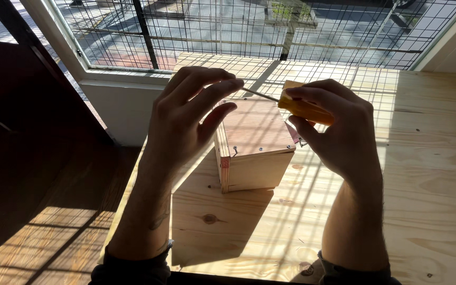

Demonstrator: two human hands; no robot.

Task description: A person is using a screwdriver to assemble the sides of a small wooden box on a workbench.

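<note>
Left hand: the left hand (186,119) was raised at centre left of the frame, thumb and forefinger pinched on the tip of the thin metal shaft (261,94) of a screwdriver; the other fingers curled loosely beside them.
Right hand: the right hand (339,126) was at centre right, clenched around the yellow screwdriver handle (304,109), thumb lying along its top.
Screwdriver: it ran nearly level between the two hands, handle to the right, shaft pointing left, held above the box and not touching it.
Wooden box: a small plywood box (253,142) stood on the bench in the middle of the frame, just below and between the hands; its left edge was partly hidden by the left palm. Small screws showed at the corners of its top face.
Bench: the pale pine bench (428,184) was crossed by grid shadows.
Window: a wire-mesh window (249,26) filled the top of the frame.
Floor: a dark wooden floor (38,211) lay at lower left.
</note>
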